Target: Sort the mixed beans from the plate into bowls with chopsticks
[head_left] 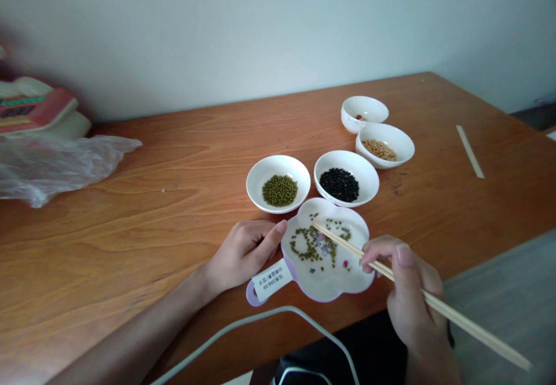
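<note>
At near side, chopsticks point(478, 331) being clamped in fingers of right hand point(412, 295); dish point(332, 285) being touched by left hand point(243, 253), closure unclear; beans point(310, 252) likely slippery, best gripped mid-body.

You have a brown wood counter point(195, 142) against a plain, pale wall point(243, 32). Soft light shines on it. You can see gray floor point(512, 292) at the lower right.

- Head view: looks from above the near side of the desk point(195, 142), forward and down.
- Faces the wall point(217, 37) beyond.
- Near enough to show separate beans point(309, 252).
</note>
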Motion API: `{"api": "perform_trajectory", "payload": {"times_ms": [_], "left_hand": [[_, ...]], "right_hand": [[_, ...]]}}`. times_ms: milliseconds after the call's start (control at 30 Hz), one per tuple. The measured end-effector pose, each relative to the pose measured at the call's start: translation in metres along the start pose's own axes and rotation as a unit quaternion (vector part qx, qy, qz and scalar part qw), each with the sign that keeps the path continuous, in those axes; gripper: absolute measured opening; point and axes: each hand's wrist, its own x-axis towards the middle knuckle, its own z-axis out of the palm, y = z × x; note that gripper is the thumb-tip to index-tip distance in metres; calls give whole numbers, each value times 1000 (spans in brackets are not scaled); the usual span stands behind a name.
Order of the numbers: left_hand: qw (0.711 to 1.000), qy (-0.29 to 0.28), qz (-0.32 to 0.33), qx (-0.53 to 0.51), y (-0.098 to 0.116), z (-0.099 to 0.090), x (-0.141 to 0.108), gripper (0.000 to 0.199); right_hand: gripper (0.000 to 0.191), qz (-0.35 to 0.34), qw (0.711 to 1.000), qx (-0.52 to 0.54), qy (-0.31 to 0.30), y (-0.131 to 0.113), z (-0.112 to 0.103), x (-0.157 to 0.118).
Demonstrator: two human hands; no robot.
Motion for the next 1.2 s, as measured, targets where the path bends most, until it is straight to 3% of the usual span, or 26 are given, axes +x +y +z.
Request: {"api": "perform_trajectory", "payload": {"times_ms": [267,433,600,900,1100,1200], "left_hand": [[994,40,51,93,4,3,-7,37],[992,17,80,94,4,0,-11,27],[991,3,87,103,6,0,-7,41],[983,13,123,139,4,7,-12,41],[974,-36,183,125,3,4,-11,42],[979,-43,163,115,3,3,-12,46]], "right_hand": [[46,20,998,56,24,5,3,0],[47,18,998,58,30,3,2,-2],[54,88,991,101,0,-6,-1,-1],[61,200,960,177,-82,-11,-17,0],[58,188,960,207,-23,-8,-12,5],[58,192,957,218,-2,-8,-9,6]]}}
